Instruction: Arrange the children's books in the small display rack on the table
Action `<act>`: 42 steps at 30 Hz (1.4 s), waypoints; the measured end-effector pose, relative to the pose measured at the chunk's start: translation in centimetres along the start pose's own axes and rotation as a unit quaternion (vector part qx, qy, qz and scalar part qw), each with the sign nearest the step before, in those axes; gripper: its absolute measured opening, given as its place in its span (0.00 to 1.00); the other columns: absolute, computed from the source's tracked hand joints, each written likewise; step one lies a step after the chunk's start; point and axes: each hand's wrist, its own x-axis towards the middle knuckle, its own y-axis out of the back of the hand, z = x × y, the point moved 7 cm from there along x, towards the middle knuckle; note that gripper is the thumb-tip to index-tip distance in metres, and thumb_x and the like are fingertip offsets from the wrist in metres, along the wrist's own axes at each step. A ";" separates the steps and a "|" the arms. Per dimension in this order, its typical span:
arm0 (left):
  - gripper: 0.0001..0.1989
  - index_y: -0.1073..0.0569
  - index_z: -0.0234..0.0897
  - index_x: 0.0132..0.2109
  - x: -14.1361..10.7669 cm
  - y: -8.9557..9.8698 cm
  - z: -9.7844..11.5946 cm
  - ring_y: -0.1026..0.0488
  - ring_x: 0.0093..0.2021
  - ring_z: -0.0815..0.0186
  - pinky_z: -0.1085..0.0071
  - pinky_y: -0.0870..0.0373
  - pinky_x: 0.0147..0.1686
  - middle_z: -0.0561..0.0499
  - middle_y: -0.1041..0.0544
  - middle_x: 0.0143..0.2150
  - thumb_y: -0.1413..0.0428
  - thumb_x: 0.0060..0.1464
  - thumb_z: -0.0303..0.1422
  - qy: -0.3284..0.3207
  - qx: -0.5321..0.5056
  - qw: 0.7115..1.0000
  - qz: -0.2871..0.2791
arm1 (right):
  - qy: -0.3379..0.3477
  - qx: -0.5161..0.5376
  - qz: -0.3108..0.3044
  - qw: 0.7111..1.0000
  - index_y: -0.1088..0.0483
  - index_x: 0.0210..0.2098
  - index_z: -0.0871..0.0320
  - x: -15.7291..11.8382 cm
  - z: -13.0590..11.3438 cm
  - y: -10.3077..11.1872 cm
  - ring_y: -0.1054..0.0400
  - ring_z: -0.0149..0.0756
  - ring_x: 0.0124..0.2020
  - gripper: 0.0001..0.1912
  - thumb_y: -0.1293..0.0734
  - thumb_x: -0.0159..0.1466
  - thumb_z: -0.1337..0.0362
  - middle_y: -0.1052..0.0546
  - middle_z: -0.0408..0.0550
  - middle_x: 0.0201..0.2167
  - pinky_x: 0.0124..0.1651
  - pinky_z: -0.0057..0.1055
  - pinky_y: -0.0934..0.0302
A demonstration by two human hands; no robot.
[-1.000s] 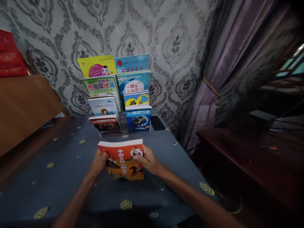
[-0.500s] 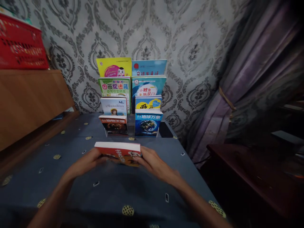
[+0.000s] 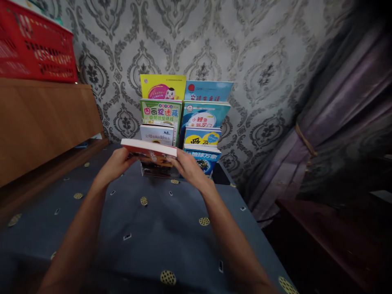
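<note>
A red-covered book (image 3: pixel 147 153) is held up between my two hands, its white page edge on top and its cover tilted toward me. My left hand (image 3: pixel 118 163) grips its left end and my right hand (image 3: pixel 188 165) its right end. Behind it stands a tiered rack with two columns of books. On the left are a yellow book (image 3: pixel 162 85), a green book (image 3: pixel 161 112) and a pale book (image 3: pixel 156 134). To the right are several blue books, the lowest a globe book (image 3: pixel 202 159). The held book hides the front of the left column.
A dark patterned cloth (image 3: pixel 147 228) covers the table. At left a red basket (image 3: pixel 39 45) sits on a wooden cabinet (image 3: pixel 45 122). A dark flat object (image 3: pixel 220 174) lies beside the rack. A purple curtain (image 3: pixel 281 163) hangs at right, near a dark red piece of furniture (image 3: pixel 312 220).
Both hands have carried the red-covered book up and forward, from above the table to in front of the rack's left column. The view has shifted slightly left.
</note>
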 end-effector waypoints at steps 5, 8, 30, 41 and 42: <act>0.14 0.26 0.35 0.49 1.9 -0.4 0.4 0.24 0.50 0.54 0.59 0.28 0.50 0.45 0.20 0.49 0.46 0.58 0.33 -0.004 0.042 0.999 0.001 | -0.025 0.026 0.028 0.999 0.31 0.52 0.57 0.5 1.4 0.4 0.29 0.45 0.48 0.15 0.43 0.71 0.62 0.23 0.55 0.46 0.51 0.41 0.35; 0.13 0.26 0.35 0.50 2.6 -1.1 0.0 0.24 0.51 0.54 0.60 0.29 0.51 0.44 0.20 0.50 0.47 0.58 0.32 0.006 0.049 0.999 0.003 | -0.041 0.031 0.035 0.998 0.31 0.53 0.56 0.4 2.5 0.0 0.30 0.43 0.49 0.15 0.42 0.70 0.64 0.23 0.53 0.46 0.53 0.40 0.36; 0.13 0.25 0.38 0.46 3.4 -5.4 -4.0 0.23 0.49 0.55 0.65 0.29 0.49 0.48 0.19 0.46 0.45 0.53 0.29 0.095 0.041 0.990 -0.091 | -0.143 0.001 0.025 0.989 0.34 0.51 0.60 0.3 6.7 -4.5 0.32 0.44 0.51 0.12 0.40 0.68 0.67 0.25 0.58 0.49 0.53 0.38 0.38; 0.18 0.33 0.36 0.47 3.4 -6.4 -5.1 0.23 0.40 0.57 0.66 0.30 0.38 0.44 0.22 0.41 0.48 0.58 0.46 0.140 0.005 0.990 -0.033 | -0.243 -0.051 -0.015 0.968 0.35 0.52 0.65 -0.3 7.8 -5.3 0.29 0.48 0.51 0.14 0.41 0.68 0.67 0.24 0.65 0.50 0.51 0.38 0.37; 0.18 0.33 0.36 0.47 3.4 -6.2 -5.2 0.23 0.40 0.57 0.65 0.30 0.38 0.44 0.22 0.42 0.48 0.58 0.46 0.141 0.009 0.990 -0.021 | -0.253 -0.056 -0.021 0.965 0.35 0.52 0.66 -0.4 7.9 -5.3 0.28 0.49 0.50 0.14 0.41 0.69 0.67 0.24 0.66 0.49 0.50 0.38 0.36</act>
